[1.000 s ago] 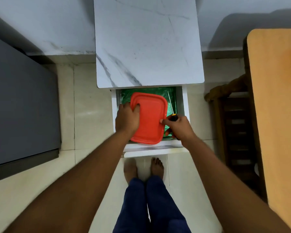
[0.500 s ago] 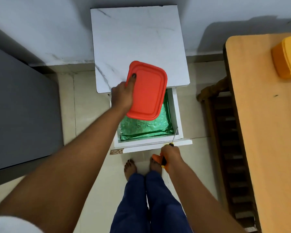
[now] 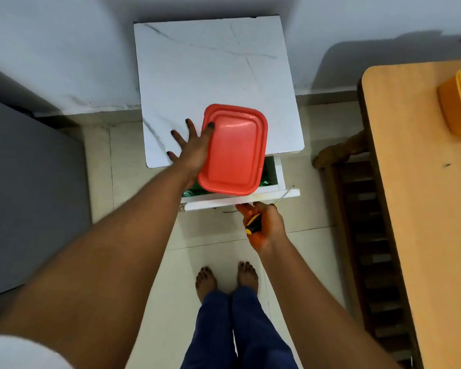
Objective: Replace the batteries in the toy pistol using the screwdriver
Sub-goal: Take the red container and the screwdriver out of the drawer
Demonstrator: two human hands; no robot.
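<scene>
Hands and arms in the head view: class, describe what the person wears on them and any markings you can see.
Both forearms are bare. A white sleeve edge shows at the left upper arm. The left hand has dark-painted fingernails. No rings, watch or bracelets are visible on it or on the right hand.

A: White marble-patterned surface (image 3: pixel 213 62) against the wall, its drawer (image 3: pixel 277 194) open, green lining (image 3: pixel 265 179) showing inside.

B: Right side?

A: Wooden table (image 3: pixel 415 182) with a yellow box (image 3: pixel 458 105) at its edge; slatted wooden chair (image 3: pixel 357 209) beside it. Pale tiled floor (image 3: pixel 133 187).
</scene>
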